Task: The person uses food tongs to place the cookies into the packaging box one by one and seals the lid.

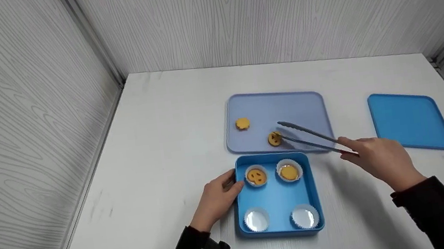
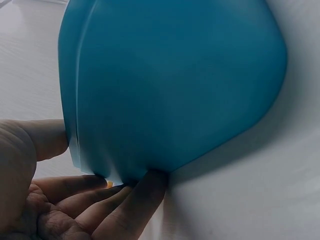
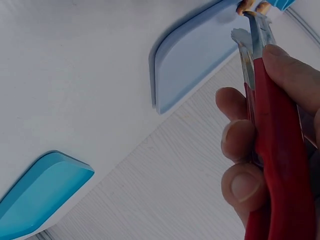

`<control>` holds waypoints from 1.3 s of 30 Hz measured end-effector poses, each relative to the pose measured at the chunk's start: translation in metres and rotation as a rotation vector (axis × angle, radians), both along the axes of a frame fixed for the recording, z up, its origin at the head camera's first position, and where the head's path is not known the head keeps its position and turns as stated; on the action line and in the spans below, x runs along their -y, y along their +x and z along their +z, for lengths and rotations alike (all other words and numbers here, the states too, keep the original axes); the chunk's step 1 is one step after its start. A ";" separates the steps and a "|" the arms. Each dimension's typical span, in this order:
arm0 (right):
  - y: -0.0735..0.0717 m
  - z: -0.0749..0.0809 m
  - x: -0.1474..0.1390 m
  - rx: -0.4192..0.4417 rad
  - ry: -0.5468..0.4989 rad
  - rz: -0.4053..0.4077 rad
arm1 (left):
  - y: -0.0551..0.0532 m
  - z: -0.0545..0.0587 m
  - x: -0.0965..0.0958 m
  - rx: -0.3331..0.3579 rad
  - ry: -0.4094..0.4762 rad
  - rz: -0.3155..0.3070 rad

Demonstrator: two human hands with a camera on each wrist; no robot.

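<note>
My left hand [image 1: 216, 198] grips the left wall of a blue box [image 1: 274, 199] near its far corner, thumb over the rim. In the left wrist view the fingers press against the box's side. Red-handled metal tongs [image 3: 285, 150] are held in my right hand [image 1: 385, 161]. Their arms stand apart; one tip touches a brown cookie with holes [image 1: 274, 140] on the lavender tray [image 1: 288, 105]. A yellow scalloped cookie [image 1: 242, 123] lies farther left there. Inside the box, one paper cup holds a cookie with holes [image 1: 256, 177], another a yellow cookie [image 1: 289, 172].
Two white paper cups with bare, shiny bottoms, the left cup [image 1: 256, 219] and the right cup [image 1: 305, 216], stand in the near part of the box. A flat blue tray [image 1: 410, 119] lies at the right. Grey wood-grain walls [image 1: 251, 18] enclose the white table [image 1: 156, 150].
</note>
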State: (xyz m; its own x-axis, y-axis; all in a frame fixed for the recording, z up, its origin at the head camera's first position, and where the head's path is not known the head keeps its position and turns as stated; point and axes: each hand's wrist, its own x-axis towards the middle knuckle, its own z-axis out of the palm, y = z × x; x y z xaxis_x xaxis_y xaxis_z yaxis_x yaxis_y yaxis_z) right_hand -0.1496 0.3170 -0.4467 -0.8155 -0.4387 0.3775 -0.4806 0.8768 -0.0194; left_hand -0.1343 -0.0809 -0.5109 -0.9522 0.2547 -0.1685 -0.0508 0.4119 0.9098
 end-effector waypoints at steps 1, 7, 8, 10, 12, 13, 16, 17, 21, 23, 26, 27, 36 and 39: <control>0.000 -0.001 -0.001 -0.011 -0.002 -0.009 | 0.000 0.000 0.000 -0.002 -0.001 -0.001; 0.000 -0.004 -0.006 -0.036 -0.023 -0.074 | 0.000 0.001 0.000 -0.001 -0.007 -0.001; 0.001 -0.005 -0.007 -0.040 -0.033 -0.082 | 0.000 0.001 0.000 0.000 -0.008 0.000; 0.002 -0.006 -0.009 -0.057 -0.057 -0.084 | 0.000 0.001 -0.001 0.001 -0.011 0.002; 0.003 -0.008 -0.010 -0.072 -0.078 -0.071 | 0.000 0.001 -0.001 0.001 -0.014 0.003; 0.004 -0.009 -0.011 -0.076 -0.088 -0.061 | -0.001 0.000 -0.002 0.002 -0.017 0.004; 0.007 -0.011 -0.014 -0.072 -0.098 -0.025 | -0.001 0.000 -0.002 0.007 -0.025 0.006; 0.008 -0.012 -0.014 -0.062 -0.097 -0.018 | 0.000 0.000 -0.001 0.008 -0.027 0.007; 0.010 -0.015 -0.014 0.000 -0.099 -0.022 | -0.001 0.000 -0.001 0.012 -0.032 0.010; 0.011 -0.016 -0.014 0.021 -0.097 -0.034 | -0.001 0.000 -0.001 0.011 -0.029 0.009; 0.011 -0.017 -0.014 0.035 -0.088 -0.043 | -0.001 0.000 -0.001 0.012 -0.018 0.010; 0.011 -0.017 -0.014 0.034 -0.084 -0.043 | -0.001 0.000 -0.001 0.011 -0.013 0.009; 0.011 -0.020 -0.014 0.097 -0.064 -0.096 | 0.000 -0.002 0.001 -0.001 0.006 0.001; 0.009 -0.021 -0.014 0.142 -0.055 -0.114 | 0.000 -0.002 0.001 -0.002 0.006 -0.001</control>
State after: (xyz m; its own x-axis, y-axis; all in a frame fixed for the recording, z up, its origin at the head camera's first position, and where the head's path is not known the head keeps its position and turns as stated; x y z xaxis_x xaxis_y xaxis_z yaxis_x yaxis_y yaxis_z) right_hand -0.1405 0.3312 -0.4672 -0.9054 -0.3225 0.2760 -0.3674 0.9211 -0.1291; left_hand -0.1344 -0.0818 -0.5126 -0.9522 0.2571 -0.1652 -0.0486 0.4064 0.9124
